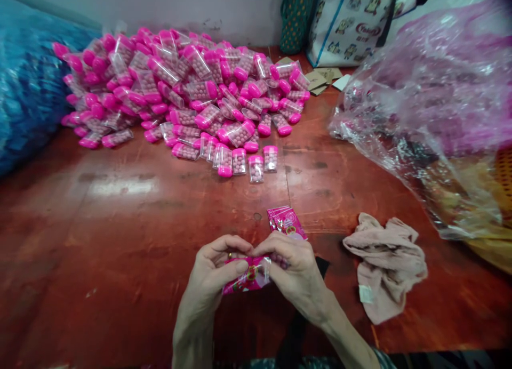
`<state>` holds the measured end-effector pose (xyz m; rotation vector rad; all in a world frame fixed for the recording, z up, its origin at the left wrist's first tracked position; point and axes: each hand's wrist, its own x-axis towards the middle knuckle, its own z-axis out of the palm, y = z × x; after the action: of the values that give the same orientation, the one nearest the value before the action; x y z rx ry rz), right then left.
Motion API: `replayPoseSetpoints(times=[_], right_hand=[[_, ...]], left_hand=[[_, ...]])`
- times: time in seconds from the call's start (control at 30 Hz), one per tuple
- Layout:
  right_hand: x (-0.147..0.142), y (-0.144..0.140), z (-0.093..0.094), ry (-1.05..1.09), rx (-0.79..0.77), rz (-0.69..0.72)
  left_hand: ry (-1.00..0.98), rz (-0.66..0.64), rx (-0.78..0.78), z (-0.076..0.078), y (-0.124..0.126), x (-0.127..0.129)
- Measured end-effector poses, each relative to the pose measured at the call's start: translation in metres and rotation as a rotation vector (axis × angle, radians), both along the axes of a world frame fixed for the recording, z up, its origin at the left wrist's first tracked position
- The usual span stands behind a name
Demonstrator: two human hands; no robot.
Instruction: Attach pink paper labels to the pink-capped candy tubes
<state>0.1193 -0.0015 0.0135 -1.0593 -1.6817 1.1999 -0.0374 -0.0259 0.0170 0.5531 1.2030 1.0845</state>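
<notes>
Between both hands, near the front of the table, is a pink printed wrapper sleeve (251, 275) with a see-through window. My left hand (214, 270) grips its left end, thumb lying across the front. At the other end, my right hand (294, 267) is closed around the sleeve and a small container of purplish candy balls (279, 259), mostly hidden by the fingers. How far the container sits inside the sleeve I cannot tell. Just beyond my right hand lies a small stack of pink printed sleeves (286, 221).
A big heap of pink-capped candy containers (200, 89) covers the back; two stand upright in front. A blue bag (32, 81) is at left. On the right are a crumpled cloth (388, 265) and a clear plastic bag (432, 86). Cardboard pieces (320, 79) lie before a printed bag (348, 25).
</notes>
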Motion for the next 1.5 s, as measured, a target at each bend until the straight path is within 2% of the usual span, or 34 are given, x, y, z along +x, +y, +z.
replayPoseSetpoints(times=[0.13,0.33,0.5,0.6,0.73,0.9,0.97,1.03,1.13,1.17,1.2,1.3,1.33,1.4,1.5], right_hand=[[0.002,0.001,0.001,-0.012,-0.033,-0.059],[-0.002,0.0,-0.001,-0.005,0.027,-0.154],[-0.001,0.0,-0.007,-0.019,0.119,-0.115],[-0.001,0.0,-0.01,-0.057,0.205,-0.034],[-0.005,-0.004,-0.012,-0.114,0.263,0.046],[-0.006,-0.006,-0.006,-0.216,0.234,-0.071],[0.001,-0.004,-0.001,-0.231,0.234,-0.074],[0.014,0.0,0.004,-0.255,0.221,-0.166],[0.036,0.006,0.013,-0.265,0.132,-0.569],[0.039,0.007,0.015,-0.2,0.101,-0.64],[0.04,0.007,0.018,-0.139,0.046,-0.59],[0.025,0.001,0.025,0.026,-0.038,-0.191],[0.016,-0.001,0.027,0.041,-0.034,-0.108],[0.001,-0.005,0.028,0.034,-0.016,-0.026],[-0.013,-0.009,0.026,-0.001,-0.002,0.003]], left_hand=[[0.048,0.012,0.106,-0.002,-0.002,-0.007],[-0.082,0.093,0.018,-0.011,-0.012,-0.007],[-0.116,-0.028,-0.013,-0.012,-0.01,-0.009],[-0.091,-0.068,-0.04,-0.009,-0.004,-0.012],[0.031,-0.1,-0.036,-0.007,0.002,-0.011],[0.382,-0.022,0.109,-0.009,-0.005,0.0],[0.453,0.022,0.14,-0.009,-0.011,0.002],[0.448,0.129,0.108,-0.009,-0.017,-0.002],[0.351,0.378,0.044,-0.009,-0.022,-0.012],[0.317,0.426,0.034,-0.009,-0.023,-0.014],[0.29,0.448,0.025,-0.009,-0.023,-0.016],[0.269,0.441,0.011,-0.007,-0.022,-0.013],[0.286,0.436,0.017,-0.006,-0.022,-0.011],[0.337,0.411,0.05,-0.005,-0.022,-0.005],[0.361,0.379,0.117,-0.004,-0.022,0.0]])
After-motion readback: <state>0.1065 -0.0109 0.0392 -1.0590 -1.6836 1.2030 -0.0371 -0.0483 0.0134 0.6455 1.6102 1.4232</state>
